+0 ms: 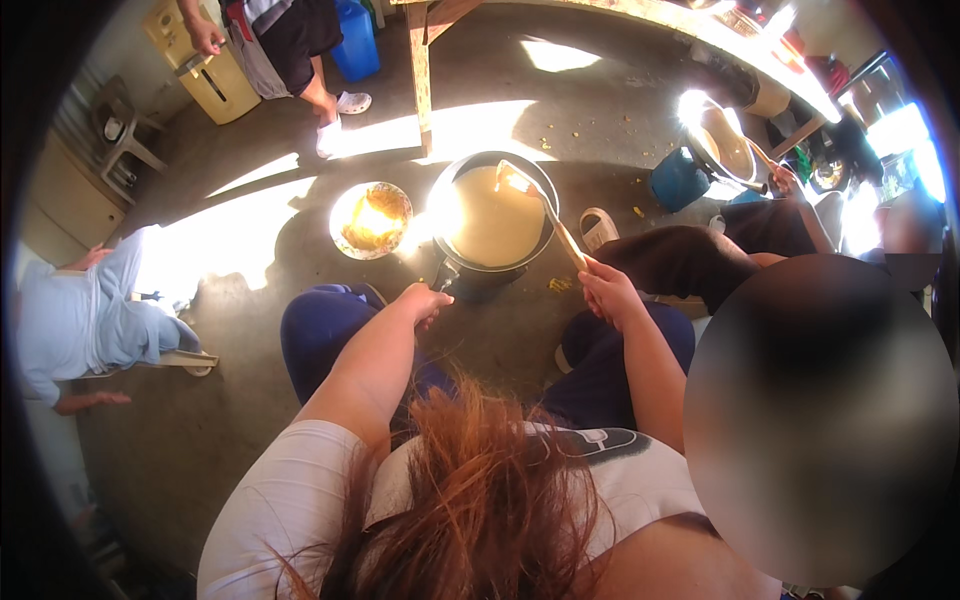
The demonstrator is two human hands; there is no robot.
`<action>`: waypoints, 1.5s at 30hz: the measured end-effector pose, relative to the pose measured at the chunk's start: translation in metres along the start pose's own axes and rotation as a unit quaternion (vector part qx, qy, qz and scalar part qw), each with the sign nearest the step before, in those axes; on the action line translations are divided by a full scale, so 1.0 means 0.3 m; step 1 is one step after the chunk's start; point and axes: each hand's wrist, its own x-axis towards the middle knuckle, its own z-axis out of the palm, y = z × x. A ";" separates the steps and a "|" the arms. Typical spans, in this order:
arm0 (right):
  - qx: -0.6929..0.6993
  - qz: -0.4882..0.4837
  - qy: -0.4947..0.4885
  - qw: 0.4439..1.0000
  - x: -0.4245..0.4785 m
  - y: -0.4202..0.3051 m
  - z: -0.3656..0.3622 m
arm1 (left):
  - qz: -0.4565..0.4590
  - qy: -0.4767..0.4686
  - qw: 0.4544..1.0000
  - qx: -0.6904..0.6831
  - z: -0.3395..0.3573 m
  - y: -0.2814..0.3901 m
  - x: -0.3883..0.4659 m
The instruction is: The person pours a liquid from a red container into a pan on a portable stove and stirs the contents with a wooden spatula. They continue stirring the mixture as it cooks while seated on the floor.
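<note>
In front of me stands a deep round pan (pixel 495 221) with a pale creamy liquid in it. My right hand (pixel 609 291) grips the wooden handle of a spatula (pixel 568 241); its sunlit head is over the liquid, and whether it touches the surface is hard to tell. My left hand (pixel 430 302) is closed at the pan's near left side, by what looks like the pan's handle (pixel 448 277). Glare and the fingers hide the exact hold. Left of the pan, a patterned bowl (pixel 338 225) holds a yellow-orange food, partly washed out by sunlight.
A person in dark trousers (pixel 667 262) sits close on my right; beyond, a hand stirs another tilted pan (pixel 727 146). One person sits at left (pixel 124 307), another stands at the upper left (pixel 300 45). A wooden table leg (pixel 421 90) rises behind the pan. Yellow scraps (pixel 559 284) dot the floor.
</note>
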 end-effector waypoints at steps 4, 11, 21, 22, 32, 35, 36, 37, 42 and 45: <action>-0.001 -0.003 -0.004 1.000 -0.001 0.003 -0.001 | -0.013 0.005 1.000 -0.009 0.002 0.008 -0.004; -0.023 -0.003 0.003 1.000 -0.007 -0.001 0.009 | -0.028 0.003 1.000 0.007 0.003 0.016 -0.004; -0.073 0.006 0.081 0.994 0.027 0.029 0.013 | 0.035 0.109 0.978 0.174 0.017 0.061 -0.039; -0.074 -0.040 0.064 0.994 0.057 0.032 0.024 | 0.035 0.106 0.989 0.092 -0.008 -0.006 0.006; -0.143 -0.035 0.047 0.988 0.025 0.016 0.001 | 0.065 0.123 0.982 0.130 0.032 0.089 -0.097; -0.169 -0.044 0.058 0.983 0.006 0.019 -0.006 | 0.067 0.129 0.980 0.138 0.056 0.094 -0.082; -0.181 -0.055 0.060 0.980 0.006 0.010 0.003 | 0.070 0.133 0.978 0.146 0.050 0.100 -0.094; -0.186 -0.056 0.058 0.979 0.012 0.014 0.001 | 0.074 0.139 0.976 0.153 0.045 0.101 -0.099; -0.179 -0.060 0.058 0.980 -0.009 0.011 -0.002 | 0.093 0.115 0.980 0.131 0.033 0.080 -0.077; -0.204 -0.068 0.065 0.975 0.002 0.021 -0.007 | 0.098 0.111 0.981 0.128 0.041 0.087 -0.081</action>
